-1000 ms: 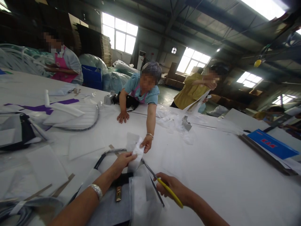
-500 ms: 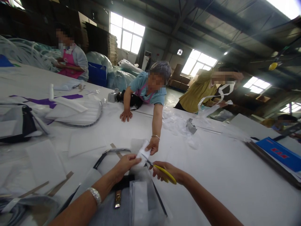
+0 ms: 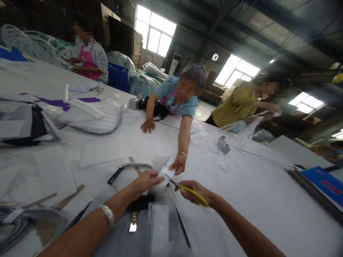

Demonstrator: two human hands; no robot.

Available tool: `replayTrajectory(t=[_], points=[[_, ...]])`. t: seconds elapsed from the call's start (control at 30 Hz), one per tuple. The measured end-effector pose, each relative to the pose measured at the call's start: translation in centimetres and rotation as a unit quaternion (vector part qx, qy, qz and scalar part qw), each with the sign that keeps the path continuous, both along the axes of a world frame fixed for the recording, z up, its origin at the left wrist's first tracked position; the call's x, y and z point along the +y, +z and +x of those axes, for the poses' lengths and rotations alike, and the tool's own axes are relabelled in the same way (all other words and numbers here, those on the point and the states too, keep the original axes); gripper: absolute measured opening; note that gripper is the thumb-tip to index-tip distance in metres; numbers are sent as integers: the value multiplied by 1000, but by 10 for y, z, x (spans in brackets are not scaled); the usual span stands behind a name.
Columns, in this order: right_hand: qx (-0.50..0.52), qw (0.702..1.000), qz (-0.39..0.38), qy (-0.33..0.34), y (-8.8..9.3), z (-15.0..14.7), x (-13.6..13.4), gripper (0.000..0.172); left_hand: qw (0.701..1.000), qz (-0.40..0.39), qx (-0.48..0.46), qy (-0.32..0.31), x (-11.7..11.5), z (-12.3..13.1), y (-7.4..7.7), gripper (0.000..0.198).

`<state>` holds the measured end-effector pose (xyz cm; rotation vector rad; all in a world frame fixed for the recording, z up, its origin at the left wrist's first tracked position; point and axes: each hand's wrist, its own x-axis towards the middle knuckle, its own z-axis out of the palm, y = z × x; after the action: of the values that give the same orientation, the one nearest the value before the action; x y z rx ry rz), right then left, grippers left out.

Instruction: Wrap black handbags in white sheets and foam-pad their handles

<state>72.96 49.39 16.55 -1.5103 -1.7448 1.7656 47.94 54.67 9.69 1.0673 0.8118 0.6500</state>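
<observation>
My left hand (image 3: 146, 182) pinches the left edge of a white sheet of wrapping material (image 3: 164, 172). A co-worker's hand (image 3: 179, 164) grips the same white piece from the far right side. In my right hand (image 3: 197, 192) is a pair of scissors (image 3: 193, 195) with yellow handles, its blades pointing at the white piece between the two hands. Whether the blades are cutting it cannot be made out. Below my hands lies a grey handbag (image 3: 120, 232) with a gold clasp (image 3: 133, 222) and a dark handle (image 3: 114, 175), partly covered by translucent wrapping.
Another wrapped bag (image 3: 34, 125) lies at the left among white sheets (image 3: 55, 171) and purple strips (image 3: 64, 102). A metal tape dispenser (image 3: 223, 145) stands beyond crumpled plastic (image 3: 200, 137). A blue box (image 3: 324, 184) is at the right edge. Several people work around the table.
The view has shifted slightly. My hands, the scissors and the co-worker's grip stay nearly the same. The person in yellow at the right has lowered their hands with the white strips.
</observation>
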Motion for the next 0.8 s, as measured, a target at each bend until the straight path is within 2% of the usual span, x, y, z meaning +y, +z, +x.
replayTrajectory(t=[0.33, 0.57, 0.8], points=[[-39, 998, -8, -40, -14, 1, 2, 56, 999, -32, 1, 11, 0, -2, -9, 54], [-17, 999, -22, -19, -12, -12, 7, 64, 999, -38, -1, 10, 0, -3, -12, 54], [-23, 999, 3, -21, -17, -12, 11, 55, 999, -36, 0, 13, 2, -4, -13, 54]])
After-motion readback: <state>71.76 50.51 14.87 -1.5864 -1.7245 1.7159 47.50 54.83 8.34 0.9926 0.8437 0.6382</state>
